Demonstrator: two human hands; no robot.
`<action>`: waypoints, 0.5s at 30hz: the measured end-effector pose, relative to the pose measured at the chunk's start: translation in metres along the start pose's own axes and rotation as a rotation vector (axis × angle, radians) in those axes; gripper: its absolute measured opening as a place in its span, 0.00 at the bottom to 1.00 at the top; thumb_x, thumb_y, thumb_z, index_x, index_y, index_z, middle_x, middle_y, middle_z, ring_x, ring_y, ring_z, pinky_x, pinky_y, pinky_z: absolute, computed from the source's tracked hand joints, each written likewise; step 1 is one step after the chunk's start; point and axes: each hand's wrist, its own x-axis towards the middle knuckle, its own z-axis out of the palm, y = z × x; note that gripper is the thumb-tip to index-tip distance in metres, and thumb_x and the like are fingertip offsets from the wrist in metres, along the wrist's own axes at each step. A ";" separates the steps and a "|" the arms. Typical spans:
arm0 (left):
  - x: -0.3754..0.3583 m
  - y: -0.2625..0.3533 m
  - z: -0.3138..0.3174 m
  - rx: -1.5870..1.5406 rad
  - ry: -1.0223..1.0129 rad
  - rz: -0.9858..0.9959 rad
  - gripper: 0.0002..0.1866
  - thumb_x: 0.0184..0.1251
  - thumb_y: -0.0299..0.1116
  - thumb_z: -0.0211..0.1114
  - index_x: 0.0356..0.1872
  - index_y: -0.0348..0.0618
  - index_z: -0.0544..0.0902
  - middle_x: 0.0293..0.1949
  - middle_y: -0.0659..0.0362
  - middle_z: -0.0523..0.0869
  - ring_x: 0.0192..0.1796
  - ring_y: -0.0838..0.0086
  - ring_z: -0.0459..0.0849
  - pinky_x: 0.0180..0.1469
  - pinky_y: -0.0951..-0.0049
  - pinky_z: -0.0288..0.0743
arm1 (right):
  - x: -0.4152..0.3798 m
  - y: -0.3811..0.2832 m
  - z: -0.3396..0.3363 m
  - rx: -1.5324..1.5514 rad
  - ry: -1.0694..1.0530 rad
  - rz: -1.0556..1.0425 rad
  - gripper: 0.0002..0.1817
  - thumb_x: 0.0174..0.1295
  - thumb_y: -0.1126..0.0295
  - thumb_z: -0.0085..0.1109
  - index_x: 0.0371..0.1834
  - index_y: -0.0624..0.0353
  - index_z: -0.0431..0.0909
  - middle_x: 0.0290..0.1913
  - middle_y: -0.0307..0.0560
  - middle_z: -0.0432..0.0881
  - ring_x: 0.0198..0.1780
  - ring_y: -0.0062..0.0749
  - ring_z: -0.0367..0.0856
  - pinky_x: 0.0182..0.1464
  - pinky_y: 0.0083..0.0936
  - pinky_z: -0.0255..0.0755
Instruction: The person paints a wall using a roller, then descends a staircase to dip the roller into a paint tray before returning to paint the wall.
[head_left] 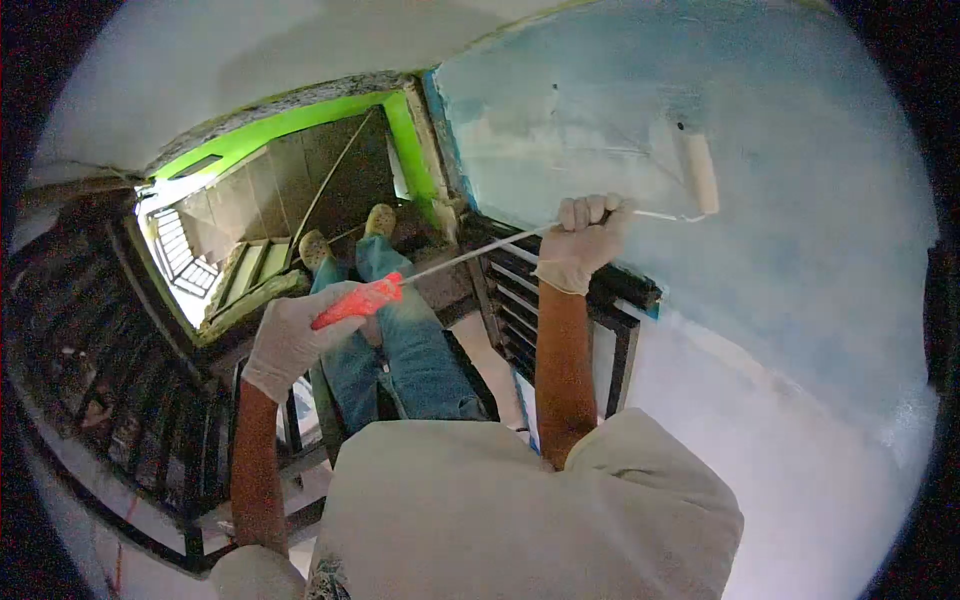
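A long-handled paint roller runs across the view, its pale roller head [701,174] against or close to the blue-and-white patchy wall [800,200] at the upper right. Around its red grip [360,302] at the lower end, my gloved left hand [298,335] is closed. My gloved right hand [588,240] is wrapped round the thin metal rod [485,248] farther up, near the roller head. Whitish gloves cover both hands. The exact contact between roller and wall cannot be told.
Black metal railings [515,310] stand below the wall, and more railings [130,400] are at the left. A green-framed opening [255,140] shows stairs beyond. My shoes [380,221] and jeans are at centre-left. A thin pole [335,177] leans in the opening.
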 end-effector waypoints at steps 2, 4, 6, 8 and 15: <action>-0.007 0.014 -0.013 -0.023 0.025 -0.026 0.22 0.54 0.44 0.71 0.50 0.49 0.83 0.32 0.51 0.86 0.33 0.60 0.85 0.38 0.68 0.78 | 0.000 0.015 0.002 0.013 0.058 -0.020 0.21 0.73 0.49 0.40 0.24 0.47 0.64 0.16 0.30 0.55 0.14 0.17 0.50 0.15 0.19 0.48; -0.013 0.020 -0.027 0.214 0.137 0.042 0.22 0.53 0.45 0.71 0.49 0.48 0.84 0.32 0.51 0.86 0.33 0.60 0.86 0.38 0.67 0.78 | 0.000 0.038 -0.010 0.072 -0.006 -0.036 0.20 0.73 0.50 0.40 0.24 0.47 0.64 0.16 0.29 0.56 0.14 0.17 0.50 0.15 0.18 0.49; -0.014 0.028 -0.038 0.237 0.143 -0.005 0.22 0.52 0.45 0.72 0.48 0.49 0.84 0.32 0.51 0.86 0.33 0.61 0.86 0.37 0.67 0.78 | 0.007 0.066 -0.019 0.185 0.117 0.056 0.21 0.73 0.49 0.40 0.24 0.47 0.64 0.16 0.29 0.57 0.14 0.18 0.50 0.15 0.19 0.49; -0.010 0.041 -0.043 0.429 0.158 0.002 0.21 0.54 0.47 0.70 0.47 0.50 0.84 0.30 0.51 0.86 0.32 0.60 0.85 0.36 0.65 0.78 | 0.013 0.092 -0.027 0.271 0.264 0.237 0.22 0.72 0.47 0.41 0.23 0.47 0.64 0.16 0.30 0.58 0.14 0.20 0.50 0.15 0.21 0.49; -0.003 0.053 -0.062 0.474 0.087 -0.026 0.20 0.55 0.48 0.69 0.47 0.52 0.84 0.27 0.51 0.85 0.30 0.59 0.85 0.34 0.64 0.78 | 0.019 0.081 -0.035 0.395 0.077 0.233 0.20 0.75 0.55 0.38 0.24 0.52 0.62 0.19 0.32 0.54 0.17 0.22 0.45 0.19 0.23 0.47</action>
